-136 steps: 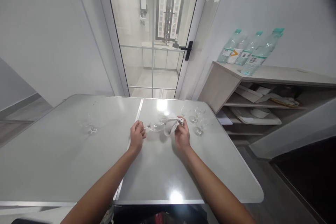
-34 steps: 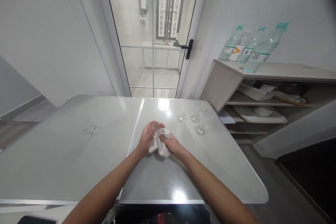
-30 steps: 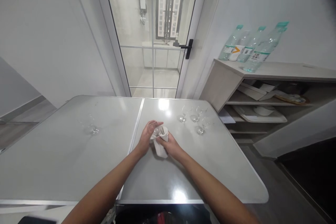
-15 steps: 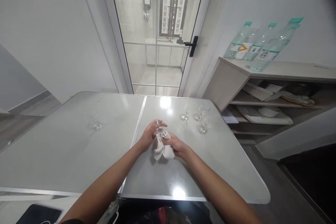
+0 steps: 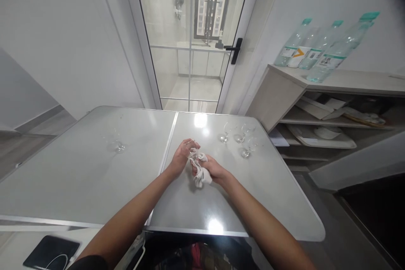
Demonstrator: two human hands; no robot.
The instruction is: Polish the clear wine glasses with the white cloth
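Over the middle of the table, my left hand (image 5: 183, 155) is curled around the bowl of a clear stemmed glass (image 5: 193, 153), its fingers over the far side. A white cloth (image 5: 203, 178) is gripped in my right hand (image 5: 214, 168), pressed against the lower part of that glass. The cloth's loose end hangs down, and the stem and foot are mostly hidden by cloth and fingers. Three more stemmed glasses, among them a front one (image 5: 245, 152), are on the table to the right. Another clear glass (image 5: 120, 147) is on the left half.
The grey table (image 5: 139, 194) has a metal seam between its halves. Several empty-looking plastic bottles (image 5: 329, 61) stand on a shelf unit (image 5: 284, 93) at the right. Beyond the far edge is a glass door (image 5: 172, 71). A dark tablet-like device (image 5: 52, 251) lies at lower left.
My left hand has shifted its hold on the glass, with the fingers now more arched over it. The cloth and right hand have moved slightly right and up. The camera view has shifted a little.
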